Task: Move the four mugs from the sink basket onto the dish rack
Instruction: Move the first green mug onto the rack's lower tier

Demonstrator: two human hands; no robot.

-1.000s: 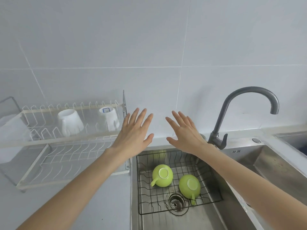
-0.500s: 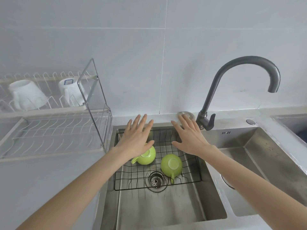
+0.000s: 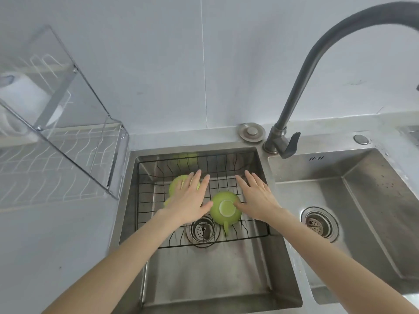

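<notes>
Two green mugs lie upside down in the black wire sink basket [image 3: 251,237]. My left hand [image 3: 189,200] is spread flat over the left green mug [image 3: 175,185], hiding most of it. The right green mug [image 3: 225,208] shows its pale base, with its handle pointing toward me. My right hand [image 3: 256,197] hovers open just right of it, thumb at its side. The white dish rack [image 3: 56,159] stands on the counter at the left. A white mug [image 3: 25,96] sits on its upper tier, blurred at the frame edge.
A dark curved faucet [image 3: 292,103] rises behind the sink divider. A second basin [image 3: 353,200] with its own drain lies at the right. A drain [image 3: 203,230] sits under the basket's near edge. A clear panel [image 3: 68,105] closes the rack's right end.
Both hands have dropped from wall height down into the sink basket. The view has tilted down and closer, pushing the rack toward the left edge. My left hand now covers the left mug.
</notes>
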